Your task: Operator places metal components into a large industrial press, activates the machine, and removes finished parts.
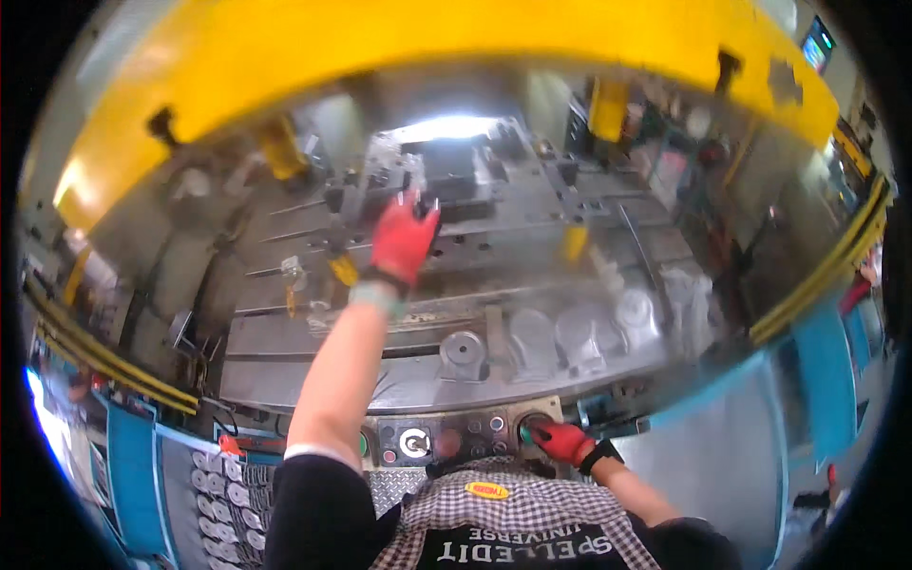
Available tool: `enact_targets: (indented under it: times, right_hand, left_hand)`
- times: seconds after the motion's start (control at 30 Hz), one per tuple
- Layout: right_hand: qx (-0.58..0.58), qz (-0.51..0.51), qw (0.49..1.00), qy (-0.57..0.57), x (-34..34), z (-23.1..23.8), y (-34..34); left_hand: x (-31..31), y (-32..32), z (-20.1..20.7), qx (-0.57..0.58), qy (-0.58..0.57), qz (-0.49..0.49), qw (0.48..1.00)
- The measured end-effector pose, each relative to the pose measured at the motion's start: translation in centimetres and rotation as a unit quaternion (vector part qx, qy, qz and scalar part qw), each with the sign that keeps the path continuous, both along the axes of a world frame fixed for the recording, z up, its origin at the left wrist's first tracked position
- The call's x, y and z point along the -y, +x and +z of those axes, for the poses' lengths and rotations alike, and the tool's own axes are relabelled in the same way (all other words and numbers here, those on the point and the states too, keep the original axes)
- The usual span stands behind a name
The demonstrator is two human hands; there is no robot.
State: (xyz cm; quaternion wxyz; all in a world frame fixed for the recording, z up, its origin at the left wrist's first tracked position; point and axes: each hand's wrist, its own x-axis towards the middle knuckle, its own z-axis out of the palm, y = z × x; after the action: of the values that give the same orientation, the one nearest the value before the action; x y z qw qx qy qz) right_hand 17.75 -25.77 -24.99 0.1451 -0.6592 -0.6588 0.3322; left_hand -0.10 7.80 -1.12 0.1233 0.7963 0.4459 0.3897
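Right hand (567, 444) at green button (525, 434)

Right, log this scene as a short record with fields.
Left grip: red-gloved, fingers apart, slightly blurred, over the long grey metal press bed
Right grip: red-gloved, at the right-hand round green button
Bed front: row of flat grey round-ended metal parts
Lower left: many small grey metal pieces
Overhead: broad yellow metal beam
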Motion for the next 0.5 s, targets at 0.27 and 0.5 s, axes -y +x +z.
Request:
enact_targets:
  times: [0.27,0.5]
  right_hand:
    - [-0.379,-0.444,0.800,0.139,0.0,3.4,1.4]
    - [-0.621,-0.467,0.611,0.152,-6.8,4.8,3.7]
  left_hand:
    - [-8.6,10.7,2.2,-0.295,-0.127,0.144,0.936]
    - [-11.6,9.9,1.7,-0.121,-0.098,0.104,0.982]
